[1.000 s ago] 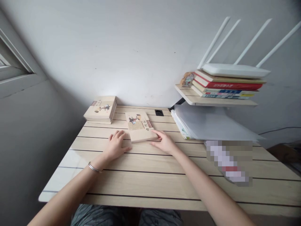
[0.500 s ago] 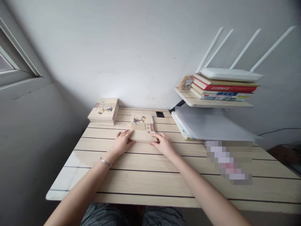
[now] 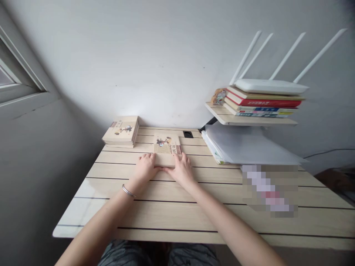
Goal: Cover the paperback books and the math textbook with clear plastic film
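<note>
The rectangular beige paper-covered book (image 3: 167, 145), askew a second ago, now lies flat and squarer on the pale wood-grain counter (image 3: 166, 214) with dark grooves, right of the squared stack of matching beige books (image 3: 120, 129). The bare right hand (image 3: 182, 168) has come inward from the near right corner, so its thumb nearly meets that of the bare left hand (image 3: 145, 166) (a polished silver bangle (image 3: 128, 191) circles that wrist) along the near edge. Both touch the smooth-looking book; whether either grip is clenched, I cannot tell.
</note>
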The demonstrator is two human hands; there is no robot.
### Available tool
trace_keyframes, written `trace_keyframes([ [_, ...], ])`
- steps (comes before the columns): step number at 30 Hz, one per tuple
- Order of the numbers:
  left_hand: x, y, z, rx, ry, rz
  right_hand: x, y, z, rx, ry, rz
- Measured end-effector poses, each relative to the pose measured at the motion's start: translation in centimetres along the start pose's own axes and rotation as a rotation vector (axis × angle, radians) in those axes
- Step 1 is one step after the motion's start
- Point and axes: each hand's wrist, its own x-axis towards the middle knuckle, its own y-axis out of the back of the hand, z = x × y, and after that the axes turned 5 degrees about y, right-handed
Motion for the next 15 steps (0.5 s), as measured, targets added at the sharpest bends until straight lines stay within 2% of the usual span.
trace_keyframes([
  [3,0.6,-0.2,-0.1,0.031,-0.066,-0.013,0.5,0.4,2.3,0.053,0.076,-0.023],
  [8,0.6,-0.4,-1.9,0.0,-0.155,-0.037,0.3,2.2,6.6,0.177,0.217,-0.073],
  [11,0.2,-0.3,-2.8,-0.176,-0.183,-0.054,0.1,3.0,7.4,0.287,0.201,-0.076],
  [13,0.2,0.2,-3.1,-0.442,-0.092,-0.112,0.5,3.4,7.4,0.448,0.104,-0.13],
  [15,0.4,0.8,-2.9,-0.684,0.094,-0.175,1.3,3.7,7.2,0.616,-0.065,-0.189],
])
